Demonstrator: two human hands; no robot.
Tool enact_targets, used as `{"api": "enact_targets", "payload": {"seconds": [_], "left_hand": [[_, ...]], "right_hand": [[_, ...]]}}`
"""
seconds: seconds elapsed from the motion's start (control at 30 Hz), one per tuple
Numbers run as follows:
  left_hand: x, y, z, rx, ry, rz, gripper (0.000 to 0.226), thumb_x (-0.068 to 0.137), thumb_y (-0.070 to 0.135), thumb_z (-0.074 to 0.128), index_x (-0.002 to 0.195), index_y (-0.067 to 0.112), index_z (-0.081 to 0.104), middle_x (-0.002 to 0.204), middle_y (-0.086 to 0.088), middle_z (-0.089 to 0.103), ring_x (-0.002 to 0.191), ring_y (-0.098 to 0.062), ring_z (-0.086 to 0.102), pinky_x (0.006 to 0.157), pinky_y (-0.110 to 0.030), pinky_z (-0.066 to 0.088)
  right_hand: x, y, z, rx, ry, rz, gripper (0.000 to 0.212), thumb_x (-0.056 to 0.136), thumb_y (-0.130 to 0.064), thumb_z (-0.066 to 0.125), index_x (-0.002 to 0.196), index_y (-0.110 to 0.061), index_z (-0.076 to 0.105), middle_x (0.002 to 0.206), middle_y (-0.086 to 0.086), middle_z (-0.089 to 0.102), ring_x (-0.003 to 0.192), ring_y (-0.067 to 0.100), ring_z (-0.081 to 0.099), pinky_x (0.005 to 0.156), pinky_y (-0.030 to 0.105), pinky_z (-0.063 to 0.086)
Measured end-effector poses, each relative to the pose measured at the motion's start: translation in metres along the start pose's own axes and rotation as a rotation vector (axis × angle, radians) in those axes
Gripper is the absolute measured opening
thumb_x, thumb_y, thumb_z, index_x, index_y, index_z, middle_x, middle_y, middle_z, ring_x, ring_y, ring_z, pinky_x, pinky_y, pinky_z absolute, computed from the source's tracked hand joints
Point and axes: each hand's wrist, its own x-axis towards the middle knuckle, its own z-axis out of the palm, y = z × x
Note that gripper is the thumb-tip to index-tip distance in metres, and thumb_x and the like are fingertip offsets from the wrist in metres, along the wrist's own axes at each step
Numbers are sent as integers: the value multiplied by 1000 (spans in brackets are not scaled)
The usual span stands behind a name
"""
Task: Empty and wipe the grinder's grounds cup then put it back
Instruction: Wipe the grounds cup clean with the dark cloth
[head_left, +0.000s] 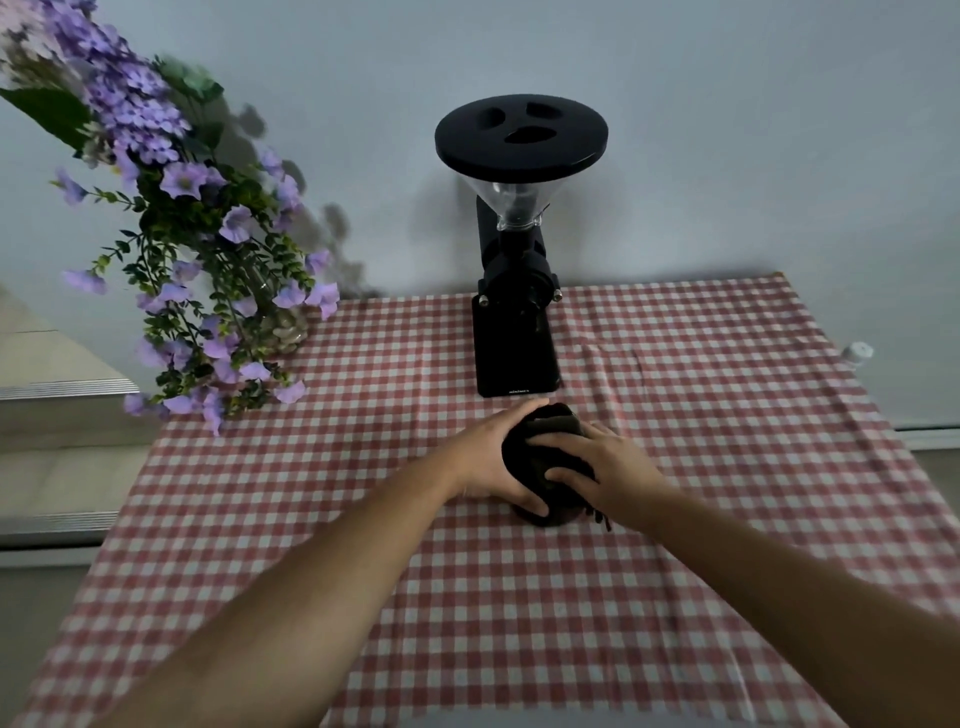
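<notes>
Head view: a red-and-white checked tablecloth covers the table. A bunch of purple flowers in a glass vase stands at the far left corner. The black grinder stands upright at the far middle, and its round hopper lid shows 3 recesses. The 2 hands meet just in front of the grinder's base, apart from it. The left hand curls round the left side of the dark grounds cup, thumb low near its base. The right hand grips a dark cloth against the cup's top and right side, fingers bent over it. The cup rests on or just above the tablecloth; which cannot be told. A small white object sits past the right edge.
</notes>
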Motion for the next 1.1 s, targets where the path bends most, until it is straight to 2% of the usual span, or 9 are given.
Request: {"api": "enact_targets", "payload": {"seconds": [0.13,0.3,0.4,0.5,0.6,0.7,0.9,1.0,1.1], "left_hand": [[1,-4,3,-13,19,38,126,57,34,95,154,45,15,152,10,40,134,-15,42,104,-33,42],[1,-7,7,-10,37,80,124,55,39,95,152,44,18,147,13,46,133,-13,43,102,-29,40],[0,-6,7,-16,44,71,126,55,41,94,153,45,15,152,11,41,138,-15,38,109,-35,38],[-1,-5,7,19,44,74,125,56,43,94,154,43,14,150,9,44,135,-16,42,107,-38,41],[0,-4,6,49,36,75,125,56,46,93,153,43,14,148,8,46,132,-17,45,105,-39,44],[-2,-3,5,47,41,81,124,57,44,93,153,43,15,148,10,46,132,-15,44,106,-38,43],[-3,-3,6,70,76,77,124,56,50,92,152,46,14,150,9,45,134,-17,44,107,-42,43],[-2,-3,7,108,76,78,123,56,52,91,152,44,15,148,8,46,132,-17,46,103,-41,45],[-2,-1,6,99,75,84,121,56,48,92,151,43,17,147,9,47,131,-16,46,101,-35,43]], "right_hand": [[-11,-4,10,52,83,0,29,91,-21,58,119,-24,64,132,-7,56,120,17,50,101,34,44],[-5,3,-11,-63,-65,-114,30,90,-19,59,118,-26,65,131,-3,57,116,16,54,99,34,47],[7,6,-15,3,14,-39,29,91,-18,57,116,-28,66,127,-1,59,113,16,56,96,38,49],[-8,-8,2,119,114,83,28,92,-16,55,117,-26,66,128,-5,57,115,11,53,100,28,45],[-26,-17,6,127,48,47,28,90,-16,58,115,-25,67,123,-15,54,114,5,52,98,18,43],[-7,-8,-13,16,-48,-6,27,90,-14,59,113,-22,68,126,-4,59,114,12,56,100,26,46],[-3,-11,4,127,173,164,26,92,-15,56,114,-23,68,124,-3,59,112,15,55,98,29,47],[-24,-19,5,179,44,124,26,90,-15,58,112,-26,68,116,-17,55,104,4,57,87,13,48],[-9,-8,-18,9,-63,25,26,89,-15,59,112,-24,69,119,-9,57,107,4,53,96,19,46]]}}
